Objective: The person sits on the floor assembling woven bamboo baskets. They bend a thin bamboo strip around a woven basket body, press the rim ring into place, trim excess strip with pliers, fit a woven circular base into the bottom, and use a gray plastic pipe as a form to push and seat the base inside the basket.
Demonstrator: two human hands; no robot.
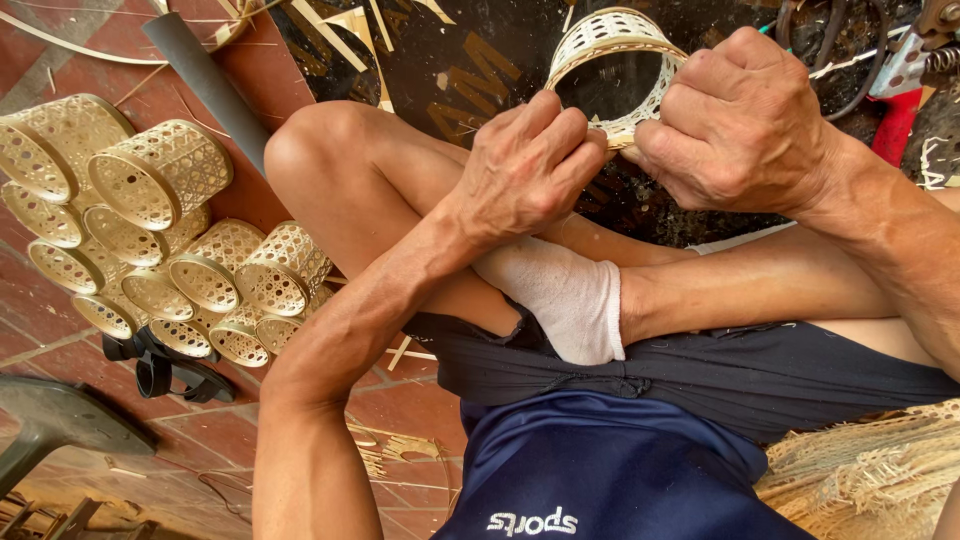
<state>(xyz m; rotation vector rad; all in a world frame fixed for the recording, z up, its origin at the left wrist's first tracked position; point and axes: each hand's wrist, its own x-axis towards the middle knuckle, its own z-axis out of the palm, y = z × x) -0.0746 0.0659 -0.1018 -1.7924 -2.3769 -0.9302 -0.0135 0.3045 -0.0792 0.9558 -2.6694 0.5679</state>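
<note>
Although it looked light and springy, the woven bamboo ring basket [615, 75] appeared thin-walled and easily crushed, so its stiffer rim band seemed the safest place to grip. It was held above the crossed legs, over a dark mat [470, 70]. The left hand [525, 165] and right hand [735, 120] pinched its near rim, fingers curled tight together. Finished rings [170, 240] lay stacked well apart.

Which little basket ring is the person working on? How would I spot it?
Start at the person's bent knee and look past it to the two hands. The woven bamboo ring is pinched between the left hand and right hand, over a dark mat. Unlike the stacked rings on the red tile floor, it is alone and held.
</note>
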